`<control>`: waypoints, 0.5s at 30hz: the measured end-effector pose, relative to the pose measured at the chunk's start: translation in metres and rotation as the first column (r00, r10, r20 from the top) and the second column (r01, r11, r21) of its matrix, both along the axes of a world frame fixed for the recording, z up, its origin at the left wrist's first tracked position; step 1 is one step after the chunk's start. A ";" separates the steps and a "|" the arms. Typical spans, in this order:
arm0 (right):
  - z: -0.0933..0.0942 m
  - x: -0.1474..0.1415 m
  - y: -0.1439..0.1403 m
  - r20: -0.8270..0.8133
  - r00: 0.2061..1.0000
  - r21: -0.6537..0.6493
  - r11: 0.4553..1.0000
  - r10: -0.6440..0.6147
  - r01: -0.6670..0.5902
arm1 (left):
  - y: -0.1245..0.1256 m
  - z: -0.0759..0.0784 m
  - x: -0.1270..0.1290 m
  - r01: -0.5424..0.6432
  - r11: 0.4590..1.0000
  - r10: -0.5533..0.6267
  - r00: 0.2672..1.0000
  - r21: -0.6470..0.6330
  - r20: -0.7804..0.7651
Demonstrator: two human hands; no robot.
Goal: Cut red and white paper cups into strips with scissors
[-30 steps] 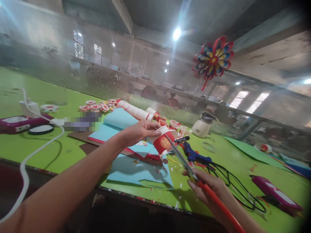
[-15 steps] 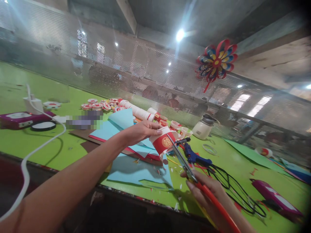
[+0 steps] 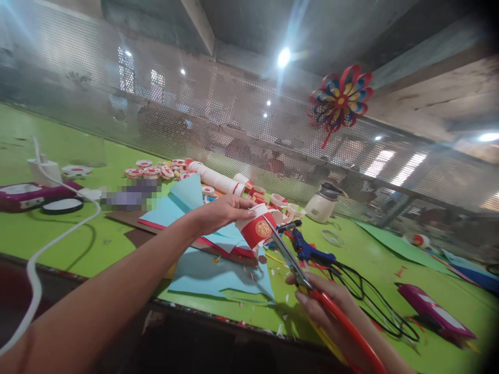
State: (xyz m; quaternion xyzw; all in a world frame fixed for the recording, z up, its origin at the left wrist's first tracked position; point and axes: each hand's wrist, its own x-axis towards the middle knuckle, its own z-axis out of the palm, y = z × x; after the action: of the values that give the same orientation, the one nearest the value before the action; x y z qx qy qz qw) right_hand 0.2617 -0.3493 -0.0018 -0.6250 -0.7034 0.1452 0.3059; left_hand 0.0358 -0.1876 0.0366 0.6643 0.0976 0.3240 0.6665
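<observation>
My left hand pinches the rim of a red and white paper cup with a gold emblem, held tilted above the table. My right hand is closed round the red and yellow handles of a pair of scissors. Their blades reach up to the cup's right side, one lying across its red wall. How deep the blades cut is hard to make out. Light blue paper sheets lie below the cup, with small scraps scattered about. A blue glue gun rests just beyond the scissors.
Behind are a long stack of white cups, cut cup pieces and a cream jug. A purple box and black cable lie at right. A white cable crosses the left table edge. A perforated screen stands behind.
The whole view has shifted slightly, so things sit a little farther left. Both hands keep their hold on the cup and scissors, with the blades still at the cup's side.
</observation>
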 end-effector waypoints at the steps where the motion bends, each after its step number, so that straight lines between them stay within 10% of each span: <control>1: 0.000 0.000 0.000 -0.011 1.000 -0.019 1.000 0.008 -0.008 | -0.001 0.000 0.000 0.000 1.000 0.000 1.000 -0.003 -0.002; 15: -0.013 0.000 0.002 0.012 1.000 0.080 0.997 0.000 -0.001 | -0.002 0.002 0.002 0.020 0.999 -0.020 1.000 -0.033 0.011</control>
State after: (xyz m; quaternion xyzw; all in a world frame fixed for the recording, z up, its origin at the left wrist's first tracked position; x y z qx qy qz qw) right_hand 0.2621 -0.3476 -0.0144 -0.6129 -0.7107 0.1133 0.3263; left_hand 0.0374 -0.1900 0.0381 0.6524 0.0928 0.3192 0.6811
